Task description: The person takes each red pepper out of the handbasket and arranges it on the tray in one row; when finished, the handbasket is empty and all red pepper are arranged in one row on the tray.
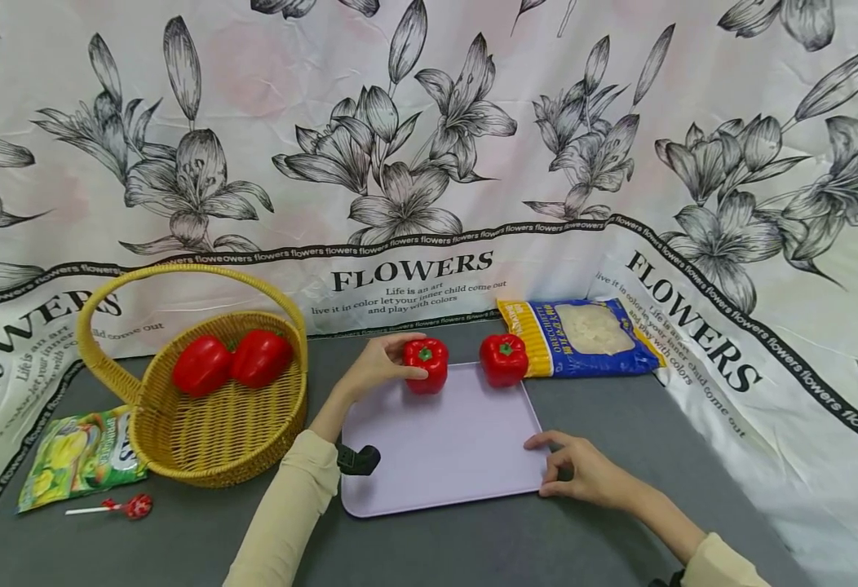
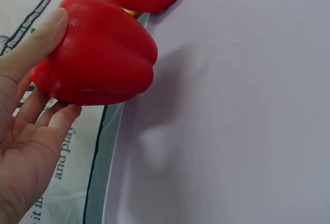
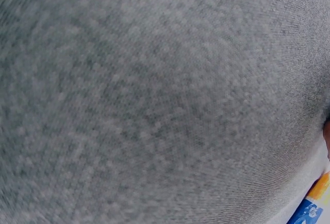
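Note:
My left hand (image 1: pixel 379 367) grips a red bell pepper (image 1: pixel 426 367) above the far edge of a pale purple tray (image 1: pixel 444 440). In the left wrist view the thumb lies on the pepper (image 2: pixel 98 54) near its stem end, with fingers beneath. A second red bell pepper (image 1: pixel 504 359) sits at the tray's far right corner. My right hand (image 1: pixel 583 469) touches the tray's right rim with forefinger and thumb apart. Only a sliver of that hand shows in the right wrist view, at the edge.
A yellow wicker basket (image 1: pixel 216 440) holding two glossy red peppers (image 1: pixel 260 359) stands left. Beside it lie a green packet (image 1: pixel 80 456) and a red lollipop (image 1: pixel 138 506). A blue and yellow pasta bag (image 1: pixel 590 338) lies back right, before the flowered cloth (image 1: pixel 414 285).

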Tool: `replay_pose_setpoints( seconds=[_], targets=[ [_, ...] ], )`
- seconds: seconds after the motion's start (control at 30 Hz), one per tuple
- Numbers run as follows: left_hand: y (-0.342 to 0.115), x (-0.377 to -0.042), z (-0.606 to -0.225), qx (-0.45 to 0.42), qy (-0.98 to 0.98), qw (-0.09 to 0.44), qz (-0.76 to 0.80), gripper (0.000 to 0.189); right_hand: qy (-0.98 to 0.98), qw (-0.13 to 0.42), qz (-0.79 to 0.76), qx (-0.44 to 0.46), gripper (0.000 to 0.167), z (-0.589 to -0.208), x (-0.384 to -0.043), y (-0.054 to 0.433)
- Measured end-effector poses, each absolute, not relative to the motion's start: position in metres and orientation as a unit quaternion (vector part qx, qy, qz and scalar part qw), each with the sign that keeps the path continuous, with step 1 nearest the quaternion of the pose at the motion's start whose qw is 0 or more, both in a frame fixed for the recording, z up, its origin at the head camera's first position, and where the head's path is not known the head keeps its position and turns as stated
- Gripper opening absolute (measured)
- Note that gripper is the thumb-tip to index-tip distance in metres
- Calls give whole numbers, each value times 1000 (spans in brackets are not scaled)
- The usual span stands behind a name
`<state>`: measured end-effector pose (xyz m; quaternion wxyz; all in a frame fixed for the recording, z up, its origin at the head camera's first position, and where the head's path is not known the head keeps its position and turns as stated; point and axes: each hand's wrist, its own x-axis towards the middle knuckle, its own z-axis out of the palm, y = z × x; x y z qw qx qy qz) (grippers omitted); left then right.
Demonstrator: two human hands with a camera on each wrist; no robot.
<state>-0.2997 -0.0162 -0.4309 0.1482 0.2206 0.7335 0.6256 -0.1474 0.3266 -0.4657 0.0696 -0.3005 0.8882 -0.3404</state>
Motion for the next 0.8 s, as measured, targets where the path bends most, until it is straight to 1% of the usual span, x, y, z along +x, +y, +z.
replay_pose_setpoints(
  seconds=[0.2,0.5,0.8],
  targets=[
    [5,-305,-437,222,736,136,625,59,892,77,-340,-290,17,-464,-146,327],
    [33,-302,-440,198,745,118,626,57,889,83,-343,-293,17,-464,-148,326],
    [48,-302,-443,201,752,103,619,63,891,85,-341,-288,17,-465,-148,327]
  ],
)
